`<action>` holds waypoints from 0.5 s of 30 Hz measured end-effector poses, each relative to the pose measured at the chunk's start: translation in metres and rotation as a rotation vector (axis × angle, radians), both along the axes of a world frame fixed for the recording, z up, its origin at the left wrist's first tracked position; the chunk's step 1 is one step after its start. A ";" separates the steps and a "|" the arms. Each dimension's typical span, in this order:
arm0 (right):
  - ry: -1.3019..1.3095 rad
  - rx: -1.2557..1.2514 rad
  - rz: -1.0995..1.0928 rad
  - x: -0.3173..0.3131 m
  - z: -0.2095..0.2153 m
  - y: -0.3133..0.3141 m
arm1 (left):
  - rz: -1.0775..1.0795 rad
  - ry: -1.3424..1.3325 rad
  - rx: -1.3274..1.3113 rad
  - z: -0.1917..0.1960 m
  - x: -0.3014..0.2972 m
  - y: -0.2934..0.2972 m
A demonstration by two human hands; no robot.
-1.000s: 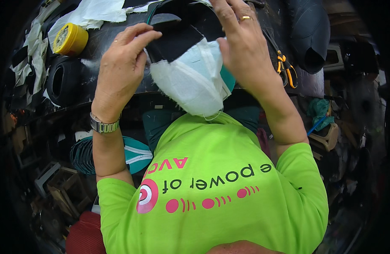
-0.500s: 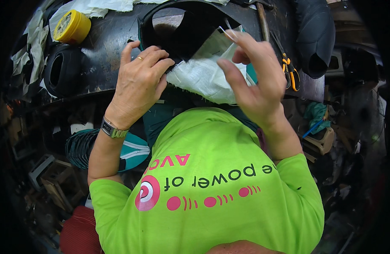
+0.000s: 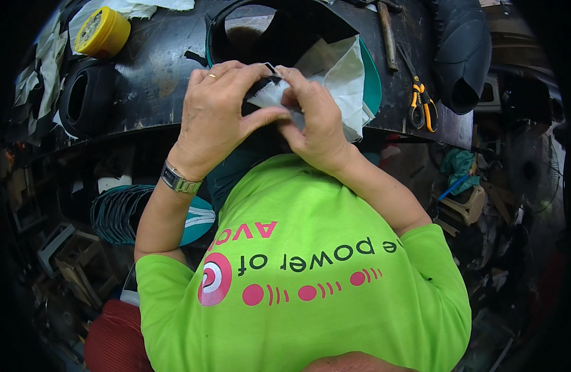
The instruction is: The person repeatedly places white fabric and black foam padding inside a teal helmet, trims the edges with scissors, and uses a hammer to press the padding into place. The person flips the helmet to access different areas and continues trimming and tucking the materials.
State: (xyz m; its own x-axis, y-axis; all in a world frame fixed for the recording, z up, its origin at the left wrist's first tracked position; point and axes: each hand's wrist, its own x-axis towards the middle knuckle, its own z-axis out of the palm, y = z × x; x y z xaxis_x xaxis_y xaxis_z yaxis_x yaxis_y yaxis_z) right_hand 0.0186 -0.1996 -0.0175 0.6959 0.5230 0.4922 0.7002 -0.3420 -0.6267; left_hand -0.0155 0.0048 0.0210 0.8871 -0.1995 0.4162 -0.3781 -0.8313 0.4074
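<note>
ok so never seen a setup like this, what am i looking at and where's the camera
No machine here, just a person's left hand and right hand, both bare. The view comes from a camera worn on the head, looking down past the green shirt. The hands are close together at the white cloth on a dark curved piece; exactly what they pinch is too small to tell. The dark table also holds a yellow tub, scissors and a wooden-handled tool.
</note>
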 end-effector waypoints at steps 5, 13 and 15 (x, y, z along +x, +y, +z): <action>0.440 0.370 -0.092 0.008 0.003 -0.005 | -0.025 -0.001 0.060 -0.004 -0.008 0.003; -0.139 -0.054 0.145 -0.002 0.006 -0.003 | -0.074 0.056 0.015 -0.008 -0.012 0.014; -0.270 -0.224 0.109 -0.007 -0.001 0.003 | -0.107 0.097 -0.007 -0.007 -0.011 0.019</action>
State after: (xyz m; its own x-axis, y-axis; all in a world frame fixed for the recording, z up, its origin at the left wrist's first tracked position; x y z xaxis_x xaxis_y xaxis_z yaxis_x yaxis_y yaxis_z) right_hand 0.0112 -0.1963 -0.0184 0.4908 0.7021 0.5159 0.8701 -0.3642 -0.3322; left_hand -0.0265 0.0234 0.0135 0.8968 -0.2928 0.3316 -0.4234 -0.7853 0.4517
